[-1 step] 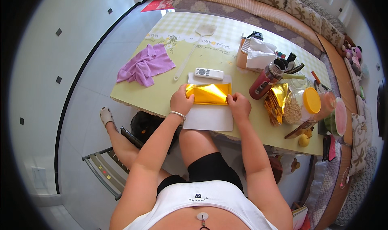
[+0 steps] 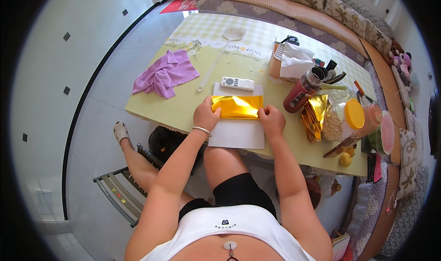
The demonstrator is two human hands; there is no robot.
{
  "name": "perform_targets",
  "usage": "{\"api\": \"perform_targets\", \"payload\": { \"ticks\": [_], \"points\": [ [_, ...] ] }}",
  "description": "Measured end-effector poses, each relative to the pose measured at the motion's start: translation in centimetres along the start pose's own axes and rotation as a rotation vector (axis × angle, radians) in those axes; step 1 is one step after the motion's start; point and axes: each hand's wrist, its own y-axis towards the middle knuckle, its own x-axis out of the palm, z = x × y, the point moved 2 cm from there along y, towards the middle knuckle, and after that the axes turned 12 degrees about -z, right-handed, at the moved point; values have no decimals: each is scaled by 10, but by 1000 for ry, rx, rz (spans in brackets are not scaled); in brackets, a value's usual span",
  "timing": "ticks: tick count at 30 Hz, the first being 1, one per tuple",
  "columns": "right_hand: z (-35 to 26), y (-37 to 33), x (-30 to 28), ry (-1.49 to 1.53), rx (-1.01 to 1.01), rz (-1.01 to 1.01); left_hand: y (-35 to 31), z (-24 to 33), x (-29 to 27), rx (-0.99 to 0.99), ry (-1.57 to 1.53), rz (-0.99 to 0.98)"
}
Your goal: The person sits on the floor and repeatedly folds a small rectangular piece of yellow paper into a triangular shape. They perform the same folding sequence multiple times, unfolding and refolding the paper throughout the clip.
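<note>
Both hands were down on the gold foil sheet (image 2: 237, 106), one at each short end. The left hand (image 2: 206, 117) sat at the foil's left edge, fingers curled together and pressed onto that end, a thin bracelet (image 2: 201, 130) on the wrist behind it. The right hand (image 2: 272, 119) mirrored it at the right edge, fingers bunched and pressing the foil's corner; whether the tips pinched the edge or only held it flat could not be told. The foil stretched between the two hands, shiny and creased, lying across the upper part of a white sheet of paper (image 2: 239, 134) near the table's (image 2: 183, 109) front edge. A white remote control (image 2: 237, 83) lay just beyond the foil, on the far end of the paper. Off to the left sat a crumpled purple cloth (image 2: 164, 78), well apart from the hands, and a long pale spatula (image 2: 219, 54) ran up the table's middle. To the right stood a dark red bottle (image 2: 301, 93), a bundle of gold foil strips (image 2: 314, 116) and a jar with a yellow lid (image 2: 344, 118).
</note>
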Motion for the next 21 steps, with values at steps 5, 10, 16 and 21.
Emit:
{"api": "perform_targets", "payload": {
  "ticks": [5,10,16,21],
  "points": [
    [-1,-6,-2,5,-12,0,-8,7,-4,-31,11,-27],
    [-6,-10,-6,21,-43,7,-11,7,-5,39,24,-13],
    [-4,-11,-4,49,-67,14,-16,9,-8,-8,-43,-88],
    [-5,-13,-5,48,-104,37,-18,11,-8,52,49,-66]
  ]
}}
